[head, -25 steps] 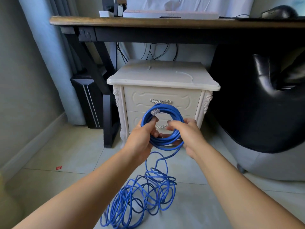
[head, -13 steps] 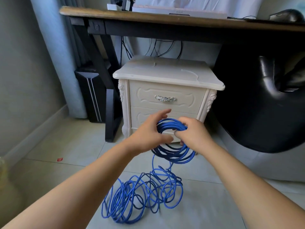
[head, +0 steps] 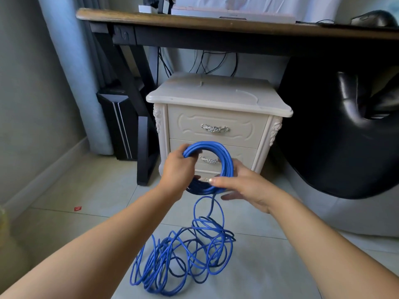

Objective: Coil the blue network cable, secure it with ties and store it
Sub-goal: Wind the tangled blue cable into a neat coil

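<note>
Partly wound: left hand (head: pixel 177 171) and right hand (head: pixel 244 186) gripping cable coil (head: pixel 225 156) before nightstand (head: pixel 216 117), loose tangle (head: pixel 185 257) below unwound, ties and storage pending.

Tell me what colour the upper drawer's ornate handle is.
Silver: the ornate metal handle, clearest in the head view.

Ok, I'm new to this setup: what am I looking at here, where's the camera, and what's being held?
No machine here: these are a person's two bare hands, filmed by one camera worn on the head, looking forward and down. The left hand grips the upper left of the blue cable coil; the right hand holds its lower right, thumb across the strands. The uncoiled rest lies tangled on the tiled floor. Behind stands a white nightstand below a wooden desk.
</note>
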The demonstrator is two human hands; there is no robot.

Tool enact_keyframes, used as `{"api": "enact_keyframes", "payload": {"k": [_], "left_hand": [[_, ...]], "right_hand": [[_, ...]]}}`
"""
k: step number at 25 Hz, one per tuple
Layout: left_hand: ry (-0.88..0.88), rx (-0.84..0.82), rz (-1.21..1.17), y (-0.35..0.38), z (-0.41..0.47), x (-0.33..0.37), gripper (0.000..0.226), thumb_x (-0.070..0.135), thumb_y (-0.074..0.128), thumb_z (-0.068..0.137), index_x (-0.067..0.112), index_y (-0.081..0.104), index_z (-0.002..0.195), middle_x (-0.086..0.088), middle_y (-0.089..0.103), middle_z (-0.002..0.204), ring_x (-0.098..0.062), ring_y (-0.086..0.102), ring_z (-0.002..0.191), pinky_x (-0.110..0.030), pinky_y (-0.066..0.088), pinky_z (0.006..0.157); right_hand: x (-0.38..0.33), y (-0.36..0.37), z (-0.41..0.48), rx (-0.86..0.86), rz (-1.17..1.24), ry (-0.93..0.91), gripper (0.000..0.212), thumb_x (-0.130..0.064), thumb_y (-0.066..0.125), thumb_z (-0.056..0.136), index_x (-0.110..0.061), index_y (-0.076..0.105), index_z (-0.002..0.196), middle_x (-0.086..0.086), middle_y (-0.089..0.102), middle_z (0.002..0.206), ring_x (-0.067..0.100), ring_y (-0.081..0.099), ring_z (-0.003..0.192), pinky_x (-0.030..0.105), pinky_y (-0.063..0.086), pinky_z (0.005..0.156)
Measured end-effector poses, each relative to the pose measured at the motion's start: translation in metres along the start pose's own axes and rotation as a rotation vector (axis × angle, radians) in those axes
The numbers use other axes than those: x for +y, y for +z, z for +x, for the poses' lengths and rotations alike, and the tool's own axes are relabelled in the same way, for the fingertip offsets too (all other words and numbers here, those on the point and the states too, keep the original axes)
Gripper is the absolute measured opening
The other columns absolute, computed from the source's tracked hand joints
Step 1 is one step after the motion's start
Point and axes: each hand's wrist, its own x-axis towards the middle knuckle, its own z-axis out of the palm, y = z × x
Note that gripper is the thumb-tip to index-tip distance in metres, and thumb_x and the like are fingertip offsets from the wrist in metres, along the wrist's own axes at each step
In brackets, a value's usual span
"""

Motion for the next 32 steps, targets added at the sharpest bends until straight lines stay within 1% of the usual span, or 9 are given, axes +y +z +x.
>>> {"api": "enact_keyframes", "payload": {"k": [3,5,9,15,20,23,26,28,32], "left_hand": [[-0.099,0.035,-0.121,-0.004,0.004,0.0,0.016,0.015,0.052,0.098,0.02,0.067,0.094,-0.002,0.045,0.07,-0.015,0.042,0.06,-0.017,0.047,0.043],[-0.161,-0.003,-0.193,0.0,0.005,-0.004,0.016,0.017,0.053,0.096,0.024,0.067,0.091,-0.001,0.044,0.066,-0.017,0.042,0.061,-0.035,0.059,0.063],[-0.214,-0.068,-0.286,0.011,-0.004,0.0,0.006,0.02,0.054,0.097,0.02,0.059,0.095,0.002,0.051,0.058,-0.014,0.058,0.054,-0.029,0.042,0.065],[-0.092,-0.18,-0.052,0.001,-0.004,-0.003,0.029,0.022,0.072,0.085,0.022,0.062,0.112,0.003,0.062,0.093,-0.008,0.058,0.076,-0.015,0.043,0.063],[0.582,-0.238,0.502,-0.004,-0.007,-0.01,0.074,0.011,0.07,0.074,0.03,0.044,0.141,0.009,0.046,0.135,-0.004,0.044,0.123,-0.003,0.032,0.095],[0.576,-0.297,0.584,0.002,-0.009,-0.009,0.074,0.003,0.063,0.074,0.028,0.044,0.142,0.006,0.059,0.12,-0.01,0.055,0.109,-0.015,0.041,0.088],[0.483,-0.269,0.634,0.005,-0.008,-0.007,0.046,0.004,0.058,0.082,0.023,0.061,0.124,0.001,0.069,0.09,-0.02,0.061,0.085,-0.03,0.046,0.072],[0.46,-0.23,0.599,0.008,-0.008,-0.003,0.028,0.003,0.056,0.085,0.019,0.068,0.105,0.002,0.067,0.081,-0.018,0.059,0.076,-0.03,0.042,0.065],[0.358,-0.18,0.473,0.012,-0.01,0.003,0.03,0.002,0.053,0.084,0.024,0.069,0.097,0.008,0.064,0.071,-0.006,0.054,0.062,-0.029,0.045,0.062]], "right_hand": [[0.011,0.014,0.008,0.099,0.069,-0.042,0.041,-0.029,0.077,0.08,-0.027,0.05,0.111,0.005,0.07,0.108,0.019,0.069,0.098,0.04,0.053,0.094],[0.011,0.016,0.015,0.193,0.285,-0.067,0.027,-0.016,0.072,0.084,-0.018,0.054,0.105,0.01,0.07,0.101,0.022,0.069,0.093,0.043,0.055,0.091],[0.003,0.015,0.021,0.338,0.475,-0.065,0.017,0.0,0.06,0.087,-0.016,0.053,0.087,0.003,0.058,0.057,0.027,0.062,0.064,0.047,0.054,0.074],[-0.002,0.0,0.022,0.486,0.028,-0.213,0.015,-0.008,0.06,0.09,-0.018,0.05,0.084,0.0,0.049,0.057,0.017,0.062,0.043,0.034,0.049,0.054],[-0.002,0.0,0.013,0.315,-0.704,-0.279,0.016,-0.014,0.054,0.088,-0.025,0.043,0.085,0.004,0.062,0.078,0.029,0.064,0.069,0.036,0.049,0.061],[-0.009,0.005,0.004,0.245,-0.89,-0.351,0.016,-0.016,0.053,0.087,-0.026,0.045,0.097,0.004,0.063,0.089,0.032,0.056,0.083,0.037,0.044,0.066],[-0.013,0.003,-0.003,0.272,-0.956,-0.359,0.016,-0.018,0.053,0.087,-0.026,0.042,0.096,0.003,0.061,0.087,0.031,0.054,0.08,0.034,0.036,0.063],[-0.014,0.001,-0.007,0.31,-0.881,-0.339,0.014,-0.021,0.055,0.086,-0.026,0.043,0.092,-0.002,0.059,0.082,0.028,0.053,0.077,0.033,0.035,0.06],[-0.011,-0.001,-0.006,0.327,-0.513,-0.269,0.03,-0.031,0.067,0.08,-0.026,0.047,0.102,-0.01,0.061,0.088,0.017,0.062,0.077,0.029,0.047,0.066]]}}
